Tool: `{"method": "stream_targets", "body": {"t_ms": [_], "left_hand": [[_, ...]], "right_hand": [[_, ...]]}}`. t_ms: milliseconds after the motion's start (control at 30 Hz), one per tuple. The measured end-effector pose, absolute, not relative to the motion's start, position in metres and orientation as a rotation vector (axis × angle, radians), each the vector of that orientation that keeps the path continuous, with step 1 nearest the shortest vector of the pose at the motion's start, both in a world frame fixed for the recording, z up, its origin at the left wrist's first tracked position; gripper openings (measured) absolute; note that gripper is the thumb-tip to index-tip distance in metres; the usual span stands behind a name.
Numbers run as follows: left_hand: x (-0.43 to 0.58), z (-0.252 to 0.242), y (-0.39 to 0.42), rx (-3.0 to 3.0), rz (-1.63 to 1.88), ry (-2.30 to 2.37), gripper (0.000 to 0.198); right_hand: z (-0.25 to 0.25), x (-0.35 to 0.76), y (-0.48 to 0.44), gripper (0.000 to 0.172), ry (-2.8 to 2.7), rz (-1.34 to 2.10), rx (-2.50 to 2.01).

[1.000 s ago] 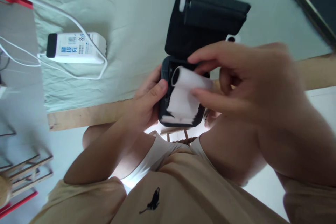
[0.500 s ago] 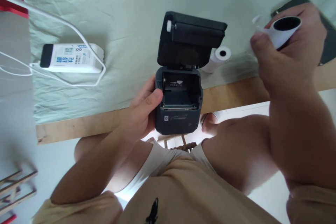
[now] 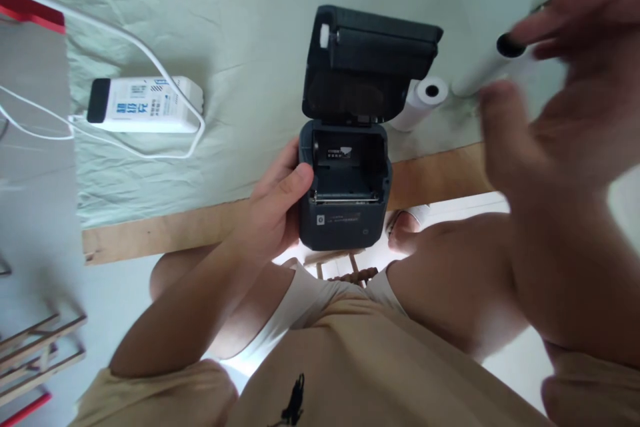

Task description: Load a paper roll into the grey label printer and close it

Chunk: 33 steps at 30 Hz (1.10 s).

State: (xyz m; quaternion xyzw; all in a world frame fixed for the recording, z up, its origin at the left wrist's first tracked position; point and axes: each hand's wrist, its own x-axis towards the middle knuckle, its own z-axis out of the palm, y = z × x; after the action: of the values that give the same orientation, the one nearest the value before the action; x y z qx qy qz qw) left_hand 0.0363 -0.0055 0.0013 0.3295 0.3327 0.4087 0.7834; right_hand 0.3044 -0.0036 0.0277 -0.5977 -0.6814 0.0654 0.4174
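Observation:
My left hand [image 3: 273, 210] grips a dark label printer [image 3: 345, 223] by its left side, thumb on the rim. The printer's lid [image 3: 375, 73] is swung up, and its roll compartment holds no roll. At the right, my right hand [image 3: 565, 87] is blurred, with thumb and fingers apart. Just beyond its fingers a white paper roll [image 3: 483, 70] stands on the cloth, its dark core hole near the index fingertip. A narrower white paper roll [image 3: 417, 107] stands behind the printer, partly hidden by the lid.
A white power bank [image 3: 147, 107] with a black end lies at the left, a white cable [image 3: 145, 47] looping over it. Pale green cloth [image 3: 240, 20] covers the table, whose wooden edge [image 3: 165, 230] runs along the front. A red object [image 3: 30, 7] shows at the far left.
My right hand has set the wider paper roll down on the cloth and opened away from it. The left hand still holds the printer; the whole view has shifted slightly.

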Motion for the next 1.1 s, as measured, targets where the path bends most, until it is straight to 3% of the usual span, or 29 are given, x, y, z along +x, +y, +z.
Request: {"method": "stream_targets", "body": {"t_ms": [167,300,433,633,800,933,1100], "left_hand": [[0.034,0.002,-0.006,0.704,0.875,0.738,0.041],[0.033,0.002,-0.007,0.688,0.882,0.707,0.04],[0.033,0.002,-0.008,0.696,0.875,0.715,0.039],[0.036,0.003,-0.007,0.716,0.852,0.719,0.04],[0.038,0.006,-0.005,0.717,0.836,0.732,0.04],[0.038,0.008,-0.004,0.717,0.839,0.715,0.04],[0.039,0.008,-0.006,0.695,0.851,0.695,0.038]], "right_hand": [[0.002,0.277,0.003,0.056,-1.946,0.161,-1.517],[-0.014,0.283,0.015,0.048,-1.894,0.169,-1.646],[-0.01,0.288,0.012,0.064,-1.882,0.311,-1.527],[-0.005,0.279,-0.001,0.038,-1.987,0.257,-1.451],[-0.002,0.273,0.0,0.056,-1.934,0.337,-1.558],[-0.005,0.274,0.003,0.044,-1.914,0.323,-1.594],[-0.011,0.284,0.001,0.068,-1.833,0.354,-1.609]]}}
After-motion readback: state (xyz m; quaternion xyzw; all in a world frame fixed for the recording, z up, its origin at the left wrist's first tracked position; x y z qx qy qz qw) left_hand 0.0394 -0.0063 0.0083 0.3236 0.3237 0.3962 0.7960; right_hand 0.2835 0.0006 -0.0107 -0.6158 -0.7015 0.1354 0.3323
